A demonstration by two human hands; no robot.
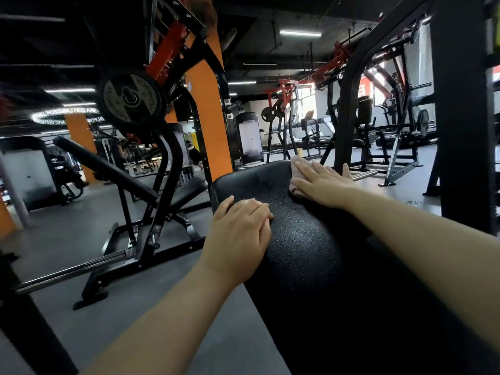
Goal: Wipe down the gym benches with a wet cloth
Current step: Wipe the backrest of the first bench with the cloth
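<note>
The bench (305, 239) is a black padded surface with a bumpy, shiny skin, and it runs away from the person to a rounded far end. The left hand (238, 234) rests on its left edge, fingers bent over the side in a loose grip on the pad. Farther off, the right hand (322, 182) lies flat, fingers straight and spread, pressing a pale cloth (296, 171) onto the far end of the bench. Only the cloth's edges show around the fingers.

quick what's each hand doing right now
Left hand: fingers curled over the black padded bench edge, gripping it.
Right hand: open, flat on the pale pink cloth.
</note>
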